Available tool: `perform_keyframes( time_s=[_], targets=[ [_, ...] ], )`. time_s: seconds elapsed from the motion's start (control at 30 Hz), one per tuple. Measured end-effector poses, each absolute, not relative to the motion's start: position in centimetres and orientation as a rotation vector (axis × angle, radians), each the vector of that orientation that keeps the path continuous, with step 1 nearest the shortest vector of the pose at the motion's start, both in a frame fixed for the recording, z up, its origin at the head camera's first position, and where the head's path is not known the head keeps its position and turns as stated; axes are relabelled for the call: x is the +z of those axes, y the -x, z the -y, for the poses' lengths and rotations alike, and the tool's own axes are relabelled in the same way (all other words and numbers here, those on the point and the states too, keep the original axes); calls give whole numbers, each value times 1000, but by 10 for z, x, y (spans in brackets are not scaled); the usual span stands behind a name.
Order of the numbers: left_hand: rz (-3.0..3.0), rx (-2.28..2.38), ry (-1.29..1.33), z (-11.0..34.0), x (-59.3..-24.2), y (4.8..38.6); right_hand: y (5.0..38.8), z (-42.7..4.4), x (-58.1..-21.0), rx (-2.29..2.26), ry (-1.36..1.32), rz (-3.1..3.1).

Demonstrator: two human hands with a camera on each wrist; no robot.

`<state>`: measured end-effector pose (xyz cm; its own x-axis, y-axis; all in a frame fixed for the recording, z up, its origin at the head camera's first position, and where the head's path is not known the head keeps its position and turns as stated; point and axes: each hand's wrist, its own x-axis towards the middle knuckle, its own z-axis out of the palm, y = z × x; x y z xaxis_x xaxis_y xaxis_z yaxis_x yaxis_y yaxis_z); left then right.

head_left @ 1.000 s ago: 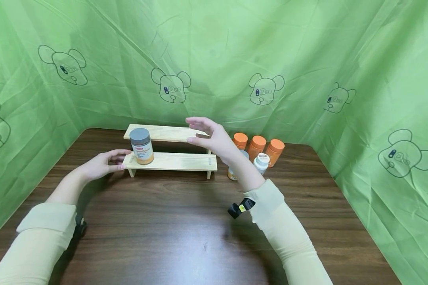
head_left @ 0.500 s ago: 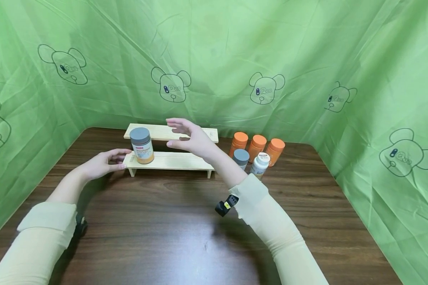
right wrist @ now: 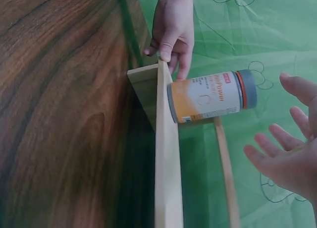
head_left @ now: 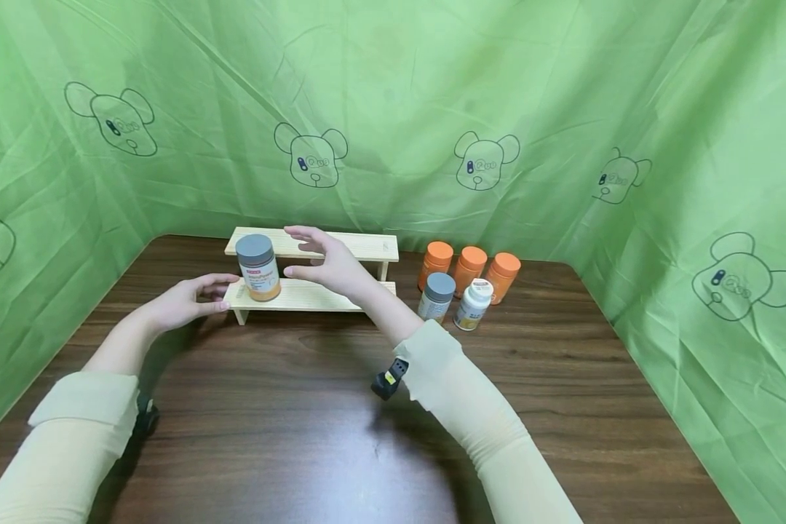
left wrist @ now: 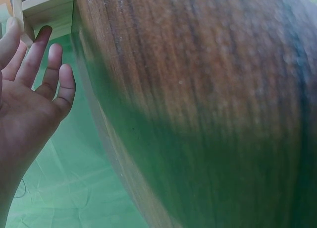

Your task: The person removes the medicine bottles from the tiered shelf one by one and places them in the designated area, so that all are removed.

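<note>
On the left end of the front step of a two-step wooden shelf (head_left: 314,295) stands a jar (head_left: 259,273) with a grey lid and a white and orange label. My left hand (head_left: 186,304) holds that end of the step between thumb and index finger; its other fingers lie loose in the left wrist view. My right hand (head_left: 330,268) hovers over the shelf just right of the jar, fingers spread and slightly bent, holding nothing. In the right wrist view a gap shows between this hand and the grey lid (right wrist: 249,89).
Right of the shelf stand several bottles: orange ones (head_left: 469,271) behind, a grey-lidded jar (head_left: 436,295) and a white bottle (head_left: 474,304) in front. Green cloth (head_left: 393,109) surrounds the back and sides of the dark wooden table (head_left: 288,407).
My right hand has moved left across the shelf toward the grey-lidded jar, uncovering the bottles on the right. The left hand has stayed at the shelf's end.
</note>
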<state>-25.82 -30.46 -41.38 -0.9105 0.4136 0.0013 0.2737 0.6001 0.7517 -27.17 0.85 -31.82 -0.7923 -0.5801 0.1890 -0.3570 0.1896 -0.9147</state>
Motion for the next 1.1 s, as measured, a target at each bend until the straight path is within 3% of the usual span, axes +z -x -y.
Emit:
perform_keyframes(
  time_s=[1.1],
  targets=[
    [-2624,1239,-564,304,-412,257,283,51,-356,-1825,831,-2361]
  ],
)
